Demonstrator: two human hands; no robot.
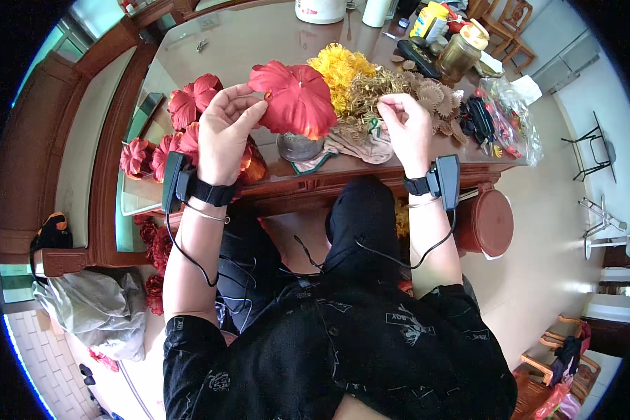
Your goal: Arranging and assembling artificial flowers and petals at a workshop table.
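Observation:
My left hand [225,122] is closed in a pinch on the edge of a large red fabric flower [295,98], which it holds up over the table with its petals spread. Thumb and forefinger of my right hand [407,126] are pinched together beside a heap of golden stringy trimmings [378,91]; what they hold, if anything, is too small to make out. Behind the red flower lies a bunch of yellow frilly pieces [339,70]. More red fabric flowers [183,108] rest left of my left hand. Below the raised flower stand a round grey tin [299,147] and a crumpled cloth [364,143].
Brown scalloped discs [437,98] are piled right of the golden heap. Beyond them are a jar [463,52], a yellow container [429,21] and a clear plastic bag [514,119]. A white tub [320,10] stands at the far edge. A red-brown bucket [488,222] is beside the table.

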